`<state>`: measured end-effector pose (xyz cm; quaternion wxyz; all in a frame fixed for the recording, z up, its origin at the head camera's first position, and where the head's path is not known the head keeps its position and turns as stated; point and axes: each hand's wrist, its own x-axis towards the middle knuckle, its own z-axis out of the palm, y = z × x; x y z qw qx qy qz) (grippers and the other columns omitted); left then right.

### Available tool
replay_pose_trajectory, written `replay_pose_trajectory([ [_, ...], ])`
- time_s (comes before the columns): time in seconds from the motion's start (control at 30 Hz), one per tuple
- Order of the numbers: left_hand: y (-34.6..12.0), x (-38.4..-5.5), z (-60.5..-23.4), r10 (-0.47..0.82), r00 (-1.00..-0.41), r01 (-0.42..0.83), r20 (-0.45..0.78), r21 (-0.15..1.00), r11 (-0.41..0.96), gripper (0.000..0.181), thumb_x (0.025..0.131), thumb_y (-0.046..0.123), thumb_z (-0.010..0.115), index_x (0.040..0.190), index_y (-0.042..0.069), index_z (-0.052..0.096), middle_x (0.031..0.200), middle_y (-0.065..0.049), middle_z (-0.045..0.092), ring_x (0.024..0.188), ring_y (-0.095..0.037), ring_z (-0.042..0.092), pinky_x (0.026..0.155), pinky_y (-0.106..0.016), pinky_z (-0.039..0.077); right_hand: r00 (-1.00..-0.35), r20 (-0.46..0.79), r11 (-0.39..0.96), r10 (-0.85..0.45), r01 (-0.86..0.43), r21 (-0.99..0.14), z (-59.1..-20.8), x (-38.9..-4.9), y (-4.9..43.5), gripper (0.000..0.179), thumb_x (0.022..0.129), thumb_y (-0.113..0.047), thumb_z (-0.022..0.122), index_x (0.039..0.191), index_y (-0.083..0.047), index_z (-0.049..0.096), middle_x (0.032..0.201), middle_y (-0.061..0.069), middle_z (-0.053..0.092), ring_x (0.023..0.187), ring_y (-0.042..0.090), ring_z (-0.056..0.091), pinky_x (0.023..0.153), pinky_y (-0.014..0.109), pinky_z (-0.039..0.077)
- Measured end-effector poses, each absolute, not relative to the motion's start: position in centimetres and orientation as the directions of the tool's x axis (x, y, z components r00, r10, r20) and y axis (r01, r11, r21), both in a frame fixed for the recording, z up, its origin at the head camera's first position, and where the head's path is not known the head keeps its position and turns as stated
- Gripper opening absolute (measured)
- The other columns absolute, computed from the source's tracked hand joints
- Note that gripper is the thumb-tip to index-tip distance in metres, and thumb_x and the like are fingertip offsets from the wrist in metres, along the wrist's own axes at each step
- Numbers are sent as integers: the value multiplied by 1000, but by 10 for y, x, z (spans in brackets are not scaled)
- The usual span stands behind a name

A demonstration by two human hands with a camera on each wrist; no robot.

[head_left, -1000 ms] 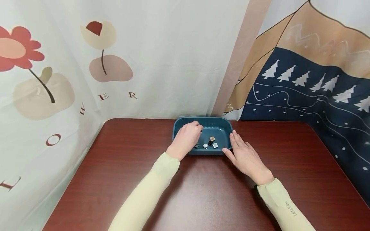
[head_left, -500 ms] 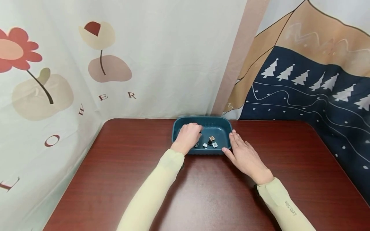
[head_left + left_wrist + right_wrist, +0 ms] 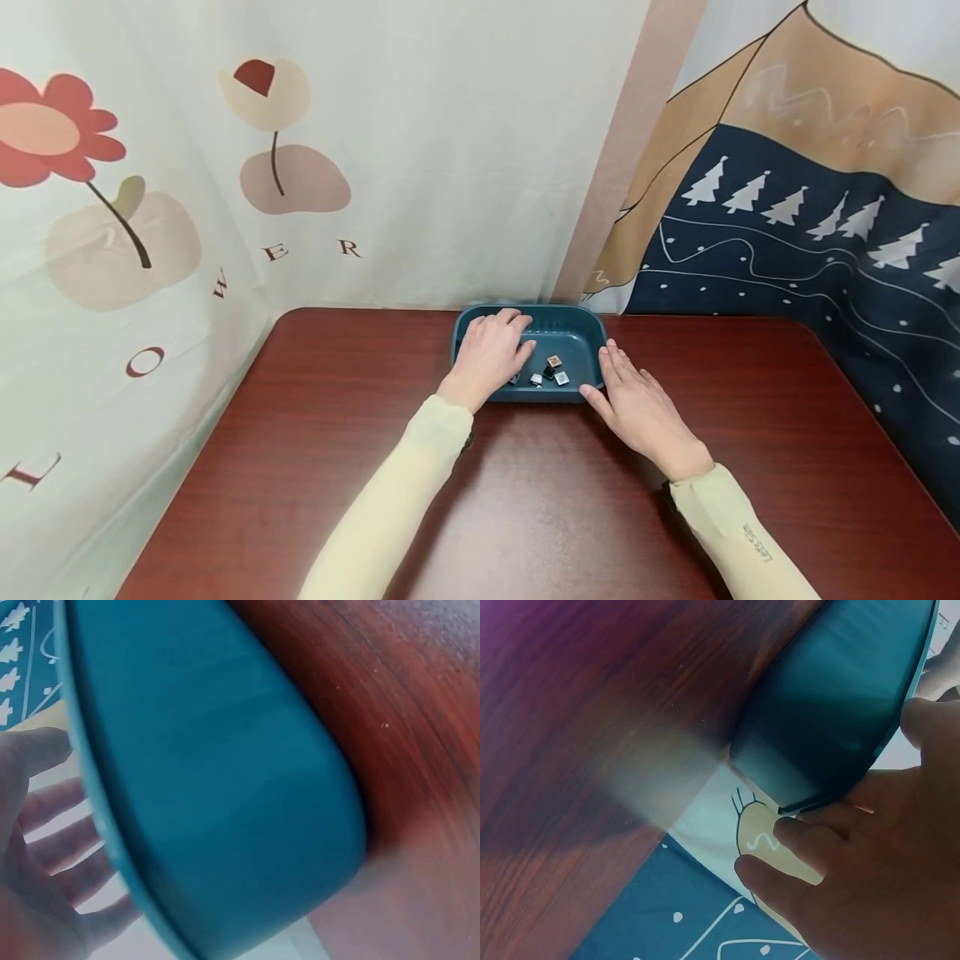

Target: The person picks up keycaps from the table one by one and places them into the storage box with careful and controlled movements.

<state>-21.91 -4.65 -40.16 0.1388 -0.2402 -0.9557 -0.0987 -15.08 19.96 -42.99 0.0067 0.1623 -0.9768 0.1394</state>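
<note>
A teal rectangular plastic basin (image 3: 573, 343) stands at the back edge of the table. My left hand (image 3: 491, 350) is over its left half, fingers spread and thumb apart, with nothing seen between them. In the left wrist view the same fingers (image 3: 71, 840) hang loosely beyond the rim. On the basin floor lie several small square pieces: a tan one (image 3: 554, 361), a black one (image 3: 549, 372), a white one (image 3: 562, 378) and others partly by my left hand. My right hand (image 3: 645, 417) rests with straight fingers along the basin's right rim; its fingers (image 3: 787, 881) show beside the wall.
The dark red wooden table (image 3: 360, 467) spreads out in front of the basin. Behind it hangs a pale curtain (image 3: 442, 167) with flower prints, and to the right a navy cloth (image 3: 750, 258) with white trees.
The fingers of my left hand, bent together before, have spread apart and the thumb has come away. My right hand stays at the basin's right rim.
</note>
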Motion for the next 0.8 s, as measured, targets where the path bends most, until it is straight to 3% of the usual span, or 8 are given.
replay_pose_trajectory([
  [0.47, -74, -189, -387, 425, -812, 518, 400, 160, 840, 52, 102, 38, 66, 145, 10, 60, 146, -9, 59, 129, -28, 60, 111, -52, 42, -949, 53, 904, -310, -312, -292, -431, -152, 199, 81, 107, -49, 49, 159, 9, 27, 168, 24, 19, 153, 43, 24, 117, 66, 26],
  [0.8, -99, -166, -389, 413, -790, 533, 454, 174, 828, 53, 99, 39, 70, 143, 9, 62, 147, -10, 57, 133, -30, 55, 112, -55, 38, -956, 103, 911, -275, -294, -290, -425, -145, 206, 80, 107, -55, 46, 162, 0, 28, 170, 20, 17, 154, 45, 21, 117, 70, 20],
])
